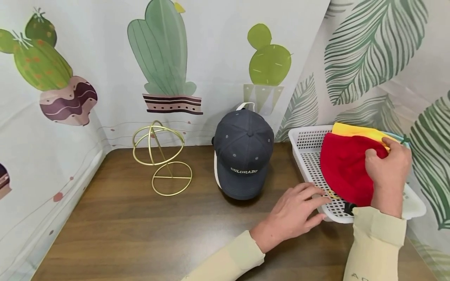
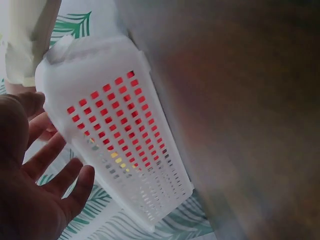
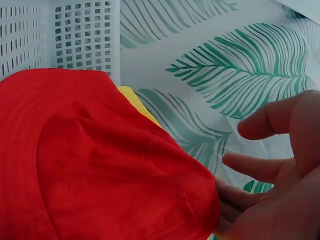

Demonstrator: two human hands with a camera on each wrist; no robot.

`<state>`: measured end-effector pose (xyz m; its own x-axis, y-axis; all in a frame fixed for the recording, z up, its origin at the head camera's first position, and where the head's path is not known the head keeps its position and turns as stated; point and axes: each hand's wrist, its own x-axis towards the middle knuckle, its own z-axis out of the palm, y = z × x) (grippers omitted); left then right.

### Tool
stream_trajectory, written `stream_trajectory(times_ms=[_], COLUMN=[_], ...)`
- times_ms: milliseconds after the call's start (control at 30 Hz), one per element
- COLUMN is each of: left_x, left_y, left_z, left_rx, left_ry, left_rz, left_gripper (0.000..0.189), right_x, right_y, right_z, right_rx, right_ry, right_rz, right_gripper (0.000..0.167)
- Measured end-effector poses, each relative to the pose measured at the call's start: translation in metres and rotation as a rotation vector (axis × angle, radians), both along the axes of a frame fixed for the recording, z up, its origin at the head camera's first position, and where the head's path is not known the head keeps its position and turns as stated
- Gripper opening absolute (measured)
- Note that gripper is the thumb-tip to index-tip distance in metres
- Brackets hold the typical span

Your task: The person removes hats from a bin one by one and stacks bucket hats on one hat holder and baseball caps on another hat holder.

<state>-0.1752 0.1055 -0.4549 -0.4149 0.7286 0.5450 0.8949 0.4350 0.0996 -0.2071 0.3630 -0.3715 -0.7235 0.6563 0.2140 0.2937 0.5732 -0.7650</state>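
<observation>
A red bucket hat [image 1: 346, 166] lies in the white plastic basket [image 1: 306, 164], over a yellow cloth piece [image 1: 362, 130]. At the hat's far right side is my right hand [image 1: 390, 166]. In the right wrist view, its thumb [image 3: 265, 122] and forefinger are spread apart, while lower fingers pass behind the edge of the red hat [image 3: 130, 165]. My left hand [image 1: 291, 212] is at the basket's near left rim with its fingers loosely extended. The left wrist view shows those fingertips [image 2: 86, 175] along the rim of the basket [image 2: 55, 100].
A dark blue cap [image 1: 244, 152] lettered COLORADO stands at the back middle of the wooden table [image 1: 140, 234]. Left of it is a gold wire stand [image 1: 172, 177] with a round base. Printed cloth [image 1: 218, 47] hangs behind and along the right side.
</observation>
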Motion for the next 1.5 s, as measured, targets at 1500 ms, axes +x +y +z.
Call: stream_trajectory(times_ms=[1500], left_x=[0.004], left_y=[0.003], left_z=[-0.008], left_rx=[-0.001], left_ry=[-0.011], left_rz=[0.068], left_gripper=[0.024], right_x=[0.000], right_y=[-0.007], right_z=[0.007], right_rx=[-0.212], right_ry=[-0.145], right_rz=[-0.047], right_gripper=[0.050])
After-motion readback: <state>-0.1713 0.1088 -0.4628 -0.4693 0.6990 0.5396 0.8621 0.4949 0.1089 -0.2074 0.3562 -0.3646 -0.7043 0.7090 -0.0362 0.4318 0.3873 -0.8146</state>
